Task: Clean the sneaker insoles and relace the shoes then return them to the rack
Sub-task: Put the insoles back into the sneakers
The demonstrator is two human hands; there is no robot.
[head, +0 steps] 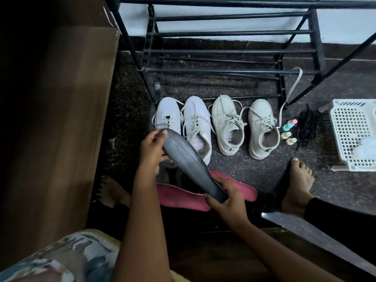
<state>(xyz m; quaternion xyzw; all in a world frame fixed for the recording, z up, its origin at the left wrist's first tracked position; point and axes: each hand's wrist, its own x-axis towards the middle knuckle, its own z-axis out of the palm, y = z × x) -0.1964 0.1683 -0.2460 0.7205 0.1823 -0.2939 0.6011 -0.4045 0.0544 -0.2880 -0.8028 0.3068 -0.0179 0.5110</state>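
No legible text, brand, number or sign being shown anywhere. Printed marks on patterned fabric (61, 259) at lower left being blurred beyond reading. No logo being made out on white sneakers (213, 127). Small bottles (288, 132) beside them being seen too small for any label to be read.
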